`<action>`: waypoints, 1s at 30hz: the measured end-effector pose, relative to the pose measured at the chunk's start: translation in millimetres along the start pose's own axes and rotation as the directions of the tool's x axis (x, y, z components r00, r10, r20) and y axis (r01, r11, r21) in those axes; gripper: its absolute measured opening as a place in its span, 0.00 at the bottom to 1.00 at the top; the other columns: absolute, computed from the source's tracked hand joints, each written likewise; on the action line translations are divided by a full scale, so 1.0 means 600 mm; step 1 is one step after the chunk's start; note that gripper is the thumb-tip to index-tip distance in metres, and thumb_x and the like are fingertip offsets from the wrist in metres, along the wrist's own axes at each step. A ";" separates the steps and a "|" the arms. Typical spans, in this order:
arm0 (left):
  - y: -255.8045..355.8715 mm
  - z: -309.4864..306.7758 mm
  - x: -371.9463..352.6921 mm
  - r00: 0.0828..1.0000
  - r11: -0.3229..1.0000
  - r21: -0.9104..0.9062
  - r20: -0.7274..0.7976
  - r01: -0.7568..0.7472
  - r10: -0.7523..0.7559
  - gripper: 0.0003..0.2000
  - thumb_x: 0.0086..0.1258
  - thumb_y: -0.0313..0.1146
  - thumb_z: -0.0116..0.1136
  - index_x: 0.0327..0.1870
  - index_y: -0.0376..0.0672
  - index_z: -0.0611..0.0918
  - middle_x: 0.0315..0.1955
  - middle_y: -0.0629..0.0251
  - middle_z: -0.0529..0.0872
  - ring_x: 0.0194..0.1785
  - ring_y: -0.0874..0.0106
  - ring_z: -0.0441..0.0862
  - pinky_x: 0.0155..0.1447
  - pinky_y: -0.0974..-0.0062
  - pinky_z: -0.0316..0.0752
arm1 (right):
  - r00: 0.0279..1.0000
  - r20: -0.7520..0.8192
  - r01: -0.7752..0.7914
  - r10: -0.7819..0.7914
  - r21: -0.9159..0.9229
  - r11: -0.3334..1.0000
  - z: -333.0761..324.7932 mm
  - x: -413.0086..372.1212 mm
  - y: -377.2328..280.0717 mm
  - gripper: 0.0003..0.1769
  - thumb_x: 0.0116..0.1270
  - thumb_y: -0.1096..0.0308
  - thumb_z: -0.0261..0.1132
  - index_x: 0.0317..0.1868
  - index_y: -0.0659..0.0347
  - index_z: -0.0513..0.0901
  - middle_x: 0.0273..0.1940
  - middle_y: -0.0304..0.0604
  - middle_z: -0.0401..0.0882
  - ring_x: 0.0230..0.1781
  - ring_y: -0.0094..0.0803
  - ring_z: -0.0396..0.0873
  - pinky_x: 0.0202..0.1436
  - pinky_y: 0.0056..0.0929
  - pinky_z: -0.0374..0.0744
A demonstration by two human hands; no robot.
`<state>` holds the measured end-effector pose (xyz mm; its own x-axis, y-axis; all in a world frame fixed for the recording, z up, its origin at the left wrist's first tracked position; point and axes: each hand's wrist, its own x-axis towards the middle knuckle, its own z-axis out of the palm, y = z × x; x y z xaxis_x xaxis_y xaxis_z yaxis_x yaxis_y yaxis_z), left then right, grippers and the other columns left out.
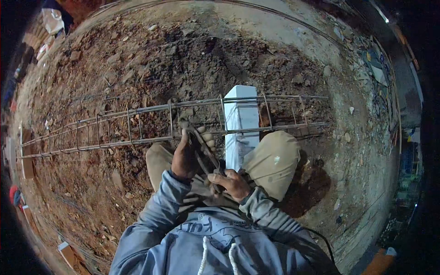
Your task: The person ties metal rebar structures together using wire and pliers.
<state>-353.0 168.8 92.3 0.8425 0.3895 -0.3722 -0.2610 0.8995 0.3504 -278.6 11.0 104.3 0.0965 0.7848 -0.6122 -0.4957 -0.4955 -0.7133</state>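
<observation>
My left hand (184, 158) is closed around the upper part of a dark metal piece with two long bars (208, 153), resembling a bent rebar stirrup. Lower down, my right hand (233, 184) pinches the near end of the same piece between thumb and fingers. Both hands work over my lap, between my bent knees. Just beyond them a long rebar cage (151, 109) with rectangular stirrups stretches from left to right. Its bars pass across a white block (241, 119) standing in front of me, partly hidden by my right knee (273, 160).
Rough soil (119, 59) with clods and stones lies all round. At the far left, the cage's end meets an orange-brown block (27, 156). Another block (71, 254) sits at the lower left. Loose debris (373, 68) is scattered at the right, and long thin bars curve across the back.
</observation>
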 end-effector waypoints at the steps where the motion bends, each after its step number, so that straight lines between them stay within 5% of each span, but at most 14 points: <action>1: -0.004 0.006 0.022 0.998 0.999 -0.029 0.057 0.016 -0.015 0.22 0.70 0.51 0.42 0.52 0.42 0.71 0.41 0.61 0.79 0.45 0.65 0.77 0.49 0.70 0.73 | 0.989 -0.091 0.096 -0.117 -0.210 0.973 -0.003 -0.001 -0.009 0.19 0.60 0.56 0.61 0.34 0.68 0.78 0.29 0.51 0.76 0.28 0.35 0.76 0.29 0.30 0.72; 7: -0.024 0.143 0.066 0.994 0.906 0.419 -0.105 0.066 -0.024 0.16 0.72 0.46 0.42 0.44 0.40 0.71 0.28 0.64 0.76 0.30 0.72 0.72 0.36 0.76 0.69 | 0.658 -0.355 -0.134 -0.664 -0.923 0.360 -0.023 -0.004 -0.083 0.27 0.51 0.62 0.65 0.50 0.67 0.70 0.37 0.60 0.74 0.44 0.53 0.73 0.50 0.46 0.69; 8: -0.034 0.160 0.070 0.915 0.553 0.744 0.201 -0.375 0.351 0.17 0.72 0.44 0.43 0.47 0.38 0.71 0.30 0.61 0.77 0.31 0.70 0.75 0.38 0.74 0.70 | 0.659 -0.365 -0.109 -0.658 -0.912 0.396 -0.038 -0.001 -0.087 0.27 0.51 0.64 0.64 0.50 0.67 0.69 0.37 0.60 0.73 0.43 0.53 0.73 0.50 0.45 0.70; 10: -0.034 0.194 0.081 0.640 -0.028 0.738 0.602 -0.674 0.478 0.18 0.72 0.42 0.45 0.51 0.36 0.71 0.31 0.59 0.78 0.33 0.67 0.77 0.40 0.72 0.72 | 0.689 -0.345 0.158 -0.637 -0.787 0.597 -0.067 0.003 -0.118 0.26 0.54 0.60 0.62 0.50 0.70 0.70 0.42 0.62 0.73 0.40 0.55 0.74 0.45 0.43 0.74; 12: -0.008 0.220 0.081 0.872 0.066 0.900 0.397 -0.432 0.285 0.16 0.70 0.36 0.47 0.53 0.34 0.72 0.31 0.53 0.79 0.33 0.60 0.80 0.40 0.70 0.74 | 0.730 -0.377 0.237 -0.570 -0.643 0.728 -0.087 -0.010 -0.139 0.26 0.56 0.59 0.60 0.48 0.70 0.70 0.43 0.63 0.73 0.38 0.55 0.75 0.43 0.42 0.75; 16: -0.007 0.257 0.089 0.807 -0.296 0.831 0.541 -0.471 0.238 0.10 0.64 0.31 0.50 0.41 0.34 0.78 0.27 0.51 0.80 0.29 0.58 0.81 0.31 0.71 0.73 | 0.601 -0.018 0.256 -0.799 -0.943 0.214 -0.121 -0.048 -0.165 0.22 0.58 0.56 0.58 0.45 0.67 0.77 0.46 0.61 0.75 0.46 0.53 0.73 0.48 0.42 0.73; 18: -0.019 0.235 0.109 0.813 -0.226 0.847 0.527 -0.481 0.248 0.09 0.62 0.31 0.52 0.38 0.34 0.79 0.26 0.51 0.80 0.28 0.58 0.81 0.30 0.71 0.73 | 0.975 -0.166 0.025 -0.150 -0.587 0.809 -0.143 -0.075 -0.224 0.24 0.58 0.54 0.59 0.45 0.66 0.78 0.46 0.60 0.75 0.47 0.50 0.73 0.53 0.41 0.70; 20: -0.031 0.226 0.120 0.854 -0.081 0.906 0.420 -0.416 0.307 0.09 0.64 0.31 0.51 0.37 0.34 0.79 0.24 0.53 0.81 0.26 0.62 0.81 0.30 0.72 0.73 | 0.839 0.205 0.460 -0.504 -0.764 0.453 -0.193 -0.053 -0.175 0.24 0.58 0.53 0.60 0.46 0.65 0.79 0.44 0.51 0.77 0.45 0.41 0.75 0.55 0.36 0.69; 21: -0.028 0.251 0.113 0.888 -0.035 0.948 0.309 -0.316 0.340 0.11 0.66 0.32 0.50 0.37 0.33 0.79 0.23 0.56 0.82 0.26 0.69 0.81 0.30 0.73 0.73 | 0.925 -0.018 0.342 -0.381 -0.400 0.850 -0.202 -0.046 -0.190 0.21 0.60 0.55 0.60 0.46 0.63 0.79 0.44 0.47 0.78 0.44 0.37 0.74 0.53 0.34 0.69; 22: -0.032 0.258 0.115 0.824 0.036 0.920 0.330 -0.389 0.461 0.12 0.67 0.34 0.50 0.38 0.32 0.80 0.23 0.60 0.83 0.26 0.73 0.81 0.30 0.76 0.73 | 0.980 -0.136 0.163 -0.148 0.107 0.981 -0.214 -0.039 -0.206 0.18 0.61 0.57 0.60 0.46 0.61 0.79 0.44 0.43 0.78 0.44 0.32 0.74 0.52 0.31 0.69; 23: -0.029 0.266 0.111 0.852 0.249 0.903 0.198 -0.351 0.485 0.12 0.67 0.35 0.50 0.38 0.33 0.80 0.24 0.61 0.83 0.26 0.73 0.81 0.31 0.77 0.74 | 0.973 -0.136 0.203 -0.184 0.142 0.969 -0.233 -0.033 -0.212 0.19 0.61 0.56 0.60 0.46 0.61 0.79 0.43 0.41 0.78 0.44 0.30 0.74 0.51 0.30 0.69; 26: -0.002 0.247 0.113 0.870 0.537 0.778 0.025 -0.326 0.492 0.13 0.67 0.38 0.51 0.39 0.36 0.80 0.28 0.63 0.83 0.31 0.75 0.81 0.34 0.79 0.75 | 0.752 -0.279 0.567 -0.597 -0.187 0.802 -0.314 -0.014 -0.247 0.20 0.61 0.53 0.61 0.45 0.60 0.79 0.38 0.39 0.78 0.41 0.27 0.74 0.48 0.26 0.70; 28: -0.015 0.267 0.104 0.799 0.326 0.883 0.086 -0.337 0.595 0.14 0.68 0.39 0.50 0.40 0.36 0.80 0.30 0.64 0.83 0.32 0.76 0.80 0.36 0.80 0.74 | 0.774 -0.479 0.459 -0.415 -0.027 0.888 -0.372 -0.026 -0.275 0.22 0.63 0.53 0.59 0.49 0.61 0.75 0.36 0.39 0.78 0.41 0.29 0.75 0.47 0.25 0.71; 30: -0.016 0.259 0.111 0.809 0.405 0.888 -0.070 -0.215 0.583 0.14 0.70 0.35 0.46 0.44 0.32 0.79 0.41 0.60 0.80 0.38 0.73 0.78 0.40 0.77 0.74 | 0.565 -0.659 -0.245 -0.496 -0.708 0.662 -0.432 -0.068 -0.326 0.24 0.68 0.57 0.55 0.59 0.63 0.67 0.42 0.45 0.76 0.44 0.35 0.75 0.49 0.27 0.72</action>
<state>-221.6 155.4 197.6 0.4968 0.8536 -0.1570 0.1314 0.1049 0.9858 37.9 -20.4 180.2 0.8696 0.4437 -0.2167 0.2596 -0.7841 -0.5637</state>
